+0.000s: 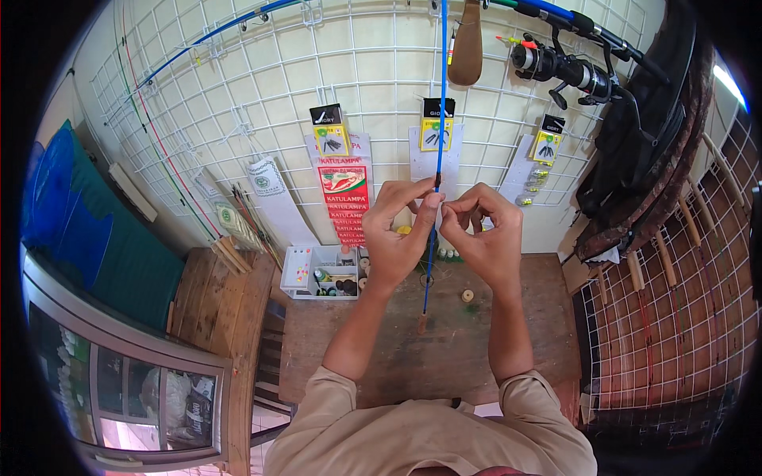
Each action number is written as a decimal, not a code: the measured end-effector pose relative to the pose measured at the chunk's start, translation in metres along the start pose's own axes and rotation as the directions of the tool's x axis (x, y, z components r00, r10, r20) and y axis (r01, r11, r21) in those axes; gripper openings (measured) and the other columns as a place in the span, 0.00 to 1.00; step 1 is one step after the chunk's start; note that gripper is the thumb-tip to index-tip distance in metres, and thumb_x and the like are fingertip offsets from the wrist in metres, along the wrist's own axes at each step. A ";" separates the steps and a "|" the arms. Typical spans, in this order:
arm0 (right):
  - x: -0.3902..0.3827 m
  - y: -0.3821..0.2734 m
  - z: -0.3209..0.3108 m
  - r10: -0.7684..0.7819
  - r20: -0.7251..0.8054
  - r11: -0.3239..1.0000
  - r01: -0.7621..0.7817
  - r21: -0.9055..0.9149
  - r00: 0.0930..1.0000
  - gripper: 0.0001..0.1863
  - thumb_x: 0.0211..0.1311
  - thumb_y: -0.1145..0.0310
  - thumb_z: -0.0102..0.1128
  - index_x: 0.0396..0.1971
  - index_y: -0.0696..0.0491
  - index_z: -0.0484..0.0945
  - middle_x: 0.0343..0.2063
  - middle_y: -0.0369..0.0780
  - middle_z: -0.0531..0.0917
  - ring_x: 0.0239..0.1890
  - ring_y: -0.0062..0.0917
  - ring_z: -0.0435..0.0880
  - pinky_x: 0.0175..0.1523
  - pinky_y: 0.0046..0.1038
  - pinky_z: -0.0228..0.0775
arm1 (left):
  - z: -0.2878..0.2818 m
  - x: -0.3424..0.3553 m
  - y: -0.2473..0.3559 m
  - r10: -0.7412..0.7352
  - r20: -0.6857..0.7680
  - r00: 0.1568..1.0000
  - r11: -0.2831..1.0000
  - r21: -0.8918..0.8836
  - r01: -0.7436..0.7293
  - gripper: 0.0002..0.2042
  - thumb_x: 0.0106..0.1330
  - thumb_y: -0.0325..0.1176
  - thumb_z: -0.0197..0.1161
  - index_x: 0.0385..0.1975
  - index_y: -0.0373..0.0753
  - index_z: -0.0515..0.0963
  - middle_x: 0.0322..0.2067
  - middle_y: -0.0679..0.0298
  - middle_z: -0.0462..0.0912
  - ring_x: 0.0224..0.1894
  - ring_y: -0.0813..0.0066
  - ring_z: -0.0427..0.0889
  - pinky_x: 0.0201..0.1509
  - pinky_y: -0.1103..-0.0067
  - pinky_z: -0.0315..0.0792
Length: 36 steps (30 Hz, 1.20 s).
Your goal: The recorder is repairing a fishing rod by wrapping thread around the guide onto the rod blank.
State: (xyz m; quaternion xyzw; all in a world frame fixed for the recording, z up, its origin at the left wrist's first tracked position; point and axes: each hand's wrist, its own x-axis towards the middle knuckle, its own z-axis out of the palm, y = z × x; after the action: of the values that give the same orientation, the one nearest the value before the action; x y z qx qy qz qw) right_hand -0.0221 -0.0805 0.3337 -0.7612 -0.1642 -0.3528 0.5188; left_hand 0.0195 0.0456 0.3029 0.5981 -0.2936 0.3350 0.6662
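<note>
A thin blue fishing rod (441, 95) runs upright through the middle of the view, with a dark band partway along it. My left hand (402, 230) is closed, its thumb and index fingertip pinched at the rod just below that band. Just right of the rod, my right hand (486, 238) is closed too, thumb against index finger. Whatever lies between its fingertips is too small to make out. Below my hands the rod continues down over the wooden table (373, 349), past a ring-shaped guide (427, 280) to a brownish end piece (422, 324).
A small spool (467, 295) sits on the table, right of the rod. At the left stands a white compartment box (298, 270) with small items. Packets (343, 198) hang on the white wire grid (262, 79); a fishing reel (556, 67) and dark bags (635, 166) are at the right.
</note>
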 end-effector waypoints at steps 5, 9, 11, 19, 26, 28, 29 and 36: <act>0.000 -0.002 -0.001 -0.033 -0.001 0.999 0.033 -0.042 0.999 0.05 0.46 0.77 0.66 0.22 0.58 0.77 0.18 0.35 0.78 0.19 0.13 0.75 0.22 0.18 0.62 | -0.001 0.000 0.001 0.024 0.005 1.000 1.000 -0.002 -0.024 0.09 0.58 0.27 0.67 0.38 0.33 0.82 0.33 0.60 0.84 0.32 0.75 0.75 0.31 0.81 0.69; -0.002 -0.002 -0.002 -0.049 -0.002 0.998 0.049 -0.028 0.999 0.05 0.47 0.77 0.66 0.22 0.58 0.77 0.18 0.35 0.78 0.19 0.13 0.75 0.21 0.18 0.62 | 0.000 0.000 0.001 0.021 0.007 1.000 1.000 -0.017 -0.021 0.09 0.59 0.27 0.66 0.38 0.33 0.82 0.33 0.60 0.84 0.32 0.75 0.75 0.31 0.81 0.69; -0.002 0.000 -0.001 -0.045 0.003 0.999 0.045 -0.011 0.999 0.05 0.47 0.77 0.66 0.23 0.58 0.78 0.18 0.35 0.78 0.19 0.13 0.75 0.21 0.18 0.62 | -0.001 -0.001 0.000 0.023 0.005 1.000 1.000 -0.013 -0.023 0.09 0.59 0.27 0.66 0.38 0.33 0.82 0.33 0.61 0.84 0.31 0.75 0.75 0.30 0.81 0.69; -0.001 0.000 -0.002 -0.060 -0.020 0.998 0.060 0.004 0.998 0.05 0.47 0.77 0.67 0.23 0.58 0.78 0.18 0.35 0.78 0.18 0.13 0.75 0.21 0.17 0.63 | 0.000 -0.001 0.001 0.029 0.015 0.999 0.999 -0.021 -0.029 0.09 0.59 0.27 0.66 0.38 0.33 0.82 0.32 0.60 0.84 0.30 0.76 0.75 0.30 0.81 0.69; -0.001 0.000 -0.004 -0.029 -0.022 1.000 0.029 0.012 0.999 0.05 0.48 0.76 0.67 0.23 0.59 0.79 0.19 0.35 0.79 0.18 0.13 0.74 0.21 0.17 0.62 | 0.000 0.001 0.001 0.061 0.033 0.998 0.998 0.027 -0.062 0.09 0.59 0.27 0.66 0.38 0.32 0.81 0.32 0.61 0.83 0.30 0.78 0.76 0.31 0.83 0.69; -0.001 -0.002 -0.003 -0.007 -0.046 0.999 0.009 0.041 0.999 0.05 0.49 0.75 0.67 0.23 0.59 0.79 0.18 0.35 0.80 0.19 0.13 0.74 0.21 0.17 0.62 | 0.003 0.001 0.002 0.015 -0.002 1.000 0.999 -0.049 -0.015 0.09 0.59 0.27 0.66 0.39 0.33 0.81 0.32 0.62 0.83 0.30 0.79 0.75 0.31 0.83 0.69; -0.001 -0.002 -0.003 -0.008 -0.046 0.999 0.010 0.043 0.999 0.05 0.49 0.75 0.67 0.23 0.59 0.79 0.18 0.35 0.80 0.19 0.13 0.74 0.21 0.17 0.62 | 0.004 0.001 0.004 -0.035 -0.035 0.999 0.992 -0.124 0.031 0.10 0.60 0.27 0.65 0.40 0.33 0.81 0.32 0.62 0.82 0.29 0.80 0.75 0.32 0.84 0.68; 0.001 -0.003 -0.001 -0.029 -0.079 0.999 0.032 0.034 0.996 0.05 0.51 0.74 0.68 0.26 0.58 0.82 0.20 0.36 0.81 0.20 0.13 0.75 0.21 0.17 0.61 | -0.003 0.007 0.004 -0.023 0.047 0.999 1.000 -0.008 0.023 0.10 0.61 0.28 0.65 0.41 0.34 0.79 0.33 0.63 0.82 0.33 0.82 0.76 0.34 0.85 0.69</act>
State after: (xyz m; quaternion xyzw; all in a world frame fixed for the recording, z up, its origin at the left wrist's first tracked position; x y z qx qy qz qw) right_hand -0.0236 -0.0804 0.3361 -0.7348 -0.1617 -0.3873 0.5329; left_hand 0.0206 0.0492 0.3105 0.6061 -0.3037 0.3119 0.6657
